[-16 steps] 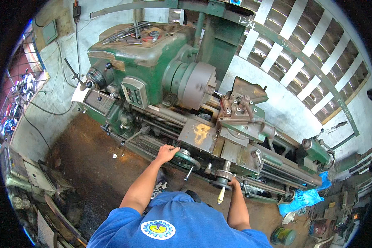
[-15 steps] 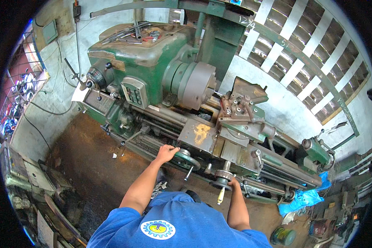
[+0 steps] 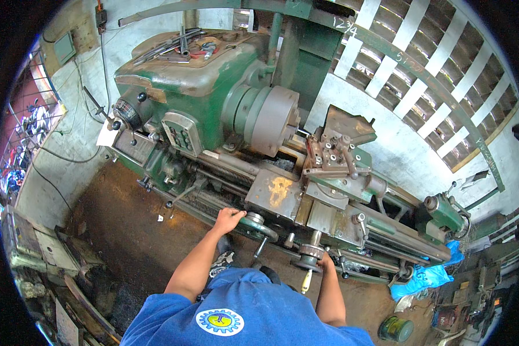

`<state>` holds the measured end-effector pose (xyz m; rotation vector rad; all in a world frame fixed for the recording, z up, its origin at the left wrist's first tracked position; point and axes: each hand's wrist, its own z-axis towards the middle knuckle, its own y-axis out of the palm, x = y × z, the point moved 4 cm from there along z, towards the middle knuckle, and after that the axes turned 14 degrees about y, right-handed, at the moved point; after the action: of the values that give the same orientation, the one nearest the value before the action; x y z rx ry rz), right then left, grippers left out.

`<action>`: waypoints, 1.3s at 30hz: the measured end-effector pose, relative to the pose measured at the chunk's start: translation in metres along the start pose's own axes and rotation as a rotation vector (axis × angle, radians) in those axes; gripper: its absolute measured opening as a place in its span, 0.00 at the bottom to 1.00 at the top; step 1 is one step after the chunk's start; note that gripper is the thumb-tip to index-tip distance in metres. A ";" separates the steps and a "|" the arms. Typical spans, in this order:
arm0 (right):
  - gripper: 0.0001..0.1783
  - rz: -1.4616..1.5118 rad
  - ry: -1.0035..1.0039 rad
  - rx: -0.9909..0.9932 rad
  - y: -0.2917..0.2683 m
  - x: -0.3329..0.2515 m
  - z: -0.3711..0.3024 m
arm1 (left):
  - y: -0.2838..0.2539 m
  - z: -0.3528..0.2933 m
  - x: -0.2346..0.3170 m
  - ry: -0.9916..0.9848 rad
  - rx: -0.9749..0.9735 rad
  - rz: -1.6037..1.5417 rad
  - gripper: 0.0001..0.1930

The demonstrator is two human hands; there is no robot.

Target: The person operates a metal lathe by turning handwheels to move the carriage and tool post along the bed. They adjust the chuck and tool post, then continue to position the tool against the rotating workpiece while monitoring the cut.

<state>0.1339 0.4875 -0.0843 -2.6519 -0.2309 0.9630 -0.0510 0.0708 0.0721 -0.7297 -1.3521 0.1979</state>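
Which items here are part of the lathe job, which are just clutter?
In use:
left hand on carriage handwheel
right hand at cross-slide handle
tool post
chuck

Lying about:
tools on headstock top
blue rag
green tin

You are looking at a bright, evenly daylit scene; light comes through the white slatted wall vent (image 3: 444, 75) at upper right. The worn green metal lathe (image 3: 213, 104) is sharp at the centre, with mild glare on its grey steel chuck (image 3: 271, 121). Your dark oily floor (image 3: 115, 230) sits dimmer. Straight edges bend strongly toward the black fisheye rim, where detail softens and smears.
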 end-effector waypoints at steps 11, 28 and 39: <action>0.12 0.261 0.234 -0.105 0.002 -0.022 -0.031 | 0.005 0.004 -0.016 0.041 0.024 -0.004 0.23; 0.17 0.212 0.279 -0.167 0.005 -0.021 -0.031 | 0.008 0.004 -0.031 0.037 0.123 -0.058 0.21; 0.18 0.280 0.301 -0.131 0.007 -0.027 -0.034 | 0.012 0.002 -0.042 -0.014 0.177 -0.157 0.22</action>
<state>0.1363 0.4663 -0.0458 -2.9592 0.1560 0.6258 -0.0593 0.0578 0.0309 -0.4727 -1.3790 0.1948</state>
